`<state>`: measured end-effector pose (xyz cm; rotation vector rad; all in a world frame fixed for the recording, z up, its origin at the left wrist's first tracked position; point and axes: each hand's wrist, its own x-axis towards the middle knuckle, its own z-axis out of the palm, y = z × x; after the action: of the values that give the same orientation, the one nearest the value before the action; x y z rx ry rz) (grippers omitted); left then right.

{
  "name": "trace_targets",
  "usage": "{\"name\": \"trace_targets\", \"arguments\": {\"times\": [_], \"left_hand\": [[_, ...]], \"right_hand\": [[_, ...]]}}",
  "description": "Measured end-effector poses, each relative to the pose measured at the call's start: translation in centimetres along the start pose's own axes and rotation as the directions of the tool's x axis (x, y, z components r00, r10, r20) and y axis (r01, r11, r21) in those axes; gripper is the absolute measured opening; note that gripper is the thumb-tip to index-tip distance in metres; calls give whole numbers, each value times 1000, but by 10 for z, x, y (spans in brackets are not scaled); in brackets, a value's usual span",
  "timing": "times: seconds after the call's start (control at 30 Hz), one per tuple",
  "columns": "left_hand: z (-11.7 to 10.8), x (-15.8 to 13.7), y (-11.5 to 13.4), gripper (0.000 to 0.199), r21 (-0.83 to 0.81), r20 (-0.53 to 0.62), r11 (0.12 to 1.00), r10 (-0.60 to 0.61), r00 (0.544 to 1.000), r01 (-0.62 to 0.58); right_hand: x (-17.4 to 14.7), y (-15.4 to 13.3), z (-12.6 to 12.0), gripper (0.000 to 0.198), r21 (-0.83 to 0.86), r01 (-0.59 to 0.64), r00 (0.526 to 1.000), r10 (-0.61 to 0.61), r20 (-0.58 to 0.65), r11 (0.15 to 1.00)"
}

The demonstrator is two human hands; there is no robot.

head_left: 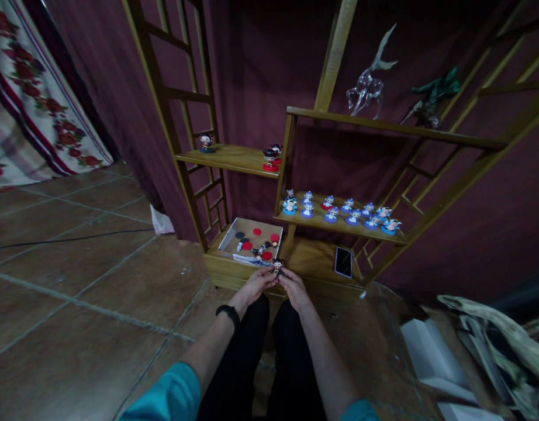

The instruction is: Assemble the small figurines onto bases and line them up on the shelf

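Two bare hands are sharing one small black-haired figurine (277,266), which is standing roughly upright between them, in front of the near right corner of a shallow box (226,235) on the low shelf. The left hand (259,281) is clamping its fingers on one side of the piece; the right hand (293,286) is closing its own on the other. Both grips are sitting low, leaving the head showing; exact fingertip placement is proving too small to tell.

Handling assessment: the piece is looking light and stiff, probably hard moulded plastic, and is unlikely to be yielding under a pinch. Its finish is suggesting a smooth, somewhat slippery surface. The large head is probably making it top-heavy, and the hair buns are appearing the likeliest parts to snap. The body and the foot are offering the soundest hold; the head is not.

Inside the box, red discs (246,246), dark discs (239,235) and loose figurines (264,247) are lying scattered. To the right, a phone (343,262) is resting flat.
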<state>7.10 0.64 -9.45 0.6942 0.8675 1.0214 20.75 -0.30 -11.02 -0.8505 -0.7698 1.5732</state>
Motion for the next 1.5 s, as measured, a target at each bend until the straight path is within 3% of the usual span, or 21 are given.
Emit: {"name": "trace_targets", "arguments": {"times": [0.17, 0.47, 0.83, 1.13, 1.5], "left_hand": [[-2, -2, 1, 41, 27, 53, 999, 34, 998, -36], [0, -2, -2, 38, 54, 23, 990, 128, 992, -129], [0, -8, 3, 40, 30, 96, 995, 95, 991, -98], [-2, -6, 2, 34, 21, 50, 998, 59, 997, -60], [-8, 11, -11, 37, 79, -155, 982, 181, 971, -170]], "right_hand": [[-3, -3, 2, 41, 6, 14, 1000, -14, 19, 1000], [-5, -4, 5, 42, -12, -6, 1000, 6, -5, 1000], [0, 1, 2, 37, -88, 24, 1000, -24, 4, 996], [-2, -4, 4, 36, -98, -5, 999, 9, 38, 995], [15, 4, -4, 33, -17, -155, 987, 155, 38, 988]]}}
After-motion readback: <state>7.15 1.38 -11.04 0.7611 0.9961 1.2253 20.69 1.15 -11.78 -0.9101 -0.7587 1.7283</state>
